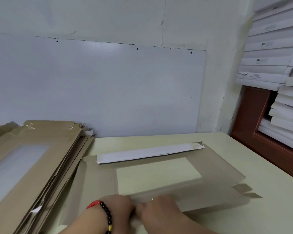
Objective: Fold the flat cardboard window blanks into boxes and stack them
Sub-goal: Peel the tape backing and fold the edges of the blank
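At the upper right of the frame, two of the stacked white boxes (269,53) carry the letters "SGS" on their front edges, one below the other. Small print on other boxes there is too blurred to read.
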`<state>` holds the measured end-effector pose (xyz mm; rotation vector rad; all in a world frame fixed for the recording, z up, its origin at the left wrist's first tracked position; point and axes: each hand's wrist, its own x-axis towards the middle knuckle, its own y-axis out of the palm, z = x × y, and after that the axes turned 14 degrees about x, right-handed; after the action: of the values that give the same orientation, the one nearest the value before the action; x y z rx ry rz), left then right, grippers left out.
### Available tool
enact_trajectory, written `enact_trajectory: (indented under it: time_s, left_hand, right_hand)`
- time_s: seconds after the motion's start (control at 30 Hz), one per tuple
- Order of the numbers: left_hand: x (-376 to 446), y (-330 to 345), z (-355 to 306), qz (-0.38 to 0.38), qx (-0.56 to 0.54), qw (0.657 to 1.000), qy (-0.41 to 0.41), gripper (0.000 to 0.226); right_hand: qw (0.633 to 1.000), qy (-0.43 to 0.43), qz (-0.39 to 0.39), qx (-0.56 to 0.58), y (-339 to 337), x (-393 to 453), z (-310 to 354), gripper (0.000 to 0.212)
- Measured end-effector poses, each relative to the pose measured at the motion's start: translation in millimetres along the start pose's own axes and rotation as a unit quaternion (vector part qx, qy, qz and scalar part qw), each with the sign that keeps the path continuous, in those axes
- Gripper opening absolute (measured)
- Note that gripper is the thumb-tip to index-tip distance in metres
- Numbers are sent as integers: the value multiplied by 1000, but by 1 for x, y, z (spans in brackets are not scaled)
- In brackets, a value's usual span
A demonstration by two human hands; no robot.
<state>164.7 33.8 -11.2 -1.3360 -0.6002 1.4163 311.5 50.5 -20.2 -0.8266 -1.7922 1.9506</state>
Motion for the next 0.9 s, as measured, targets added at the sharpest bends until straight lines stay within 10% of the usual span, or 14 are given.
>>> enact_trajectory:
  time_s: [0.23,0.53,0.9]
  left_hand:
    - [-16,-4,-4,-12,109,991,-71,35]
    - [2,-12,34,-16,-68,992,-102,20]
    - [37,23,-15,-215,-43,959,-179,45]
  right_hand:
    - [997,38,-44,56,-6,-28,-60,41]
    - [981,128,33,145,-30,-25,-111,51]
    - [979,70,-173,79,26,20,-59,60]
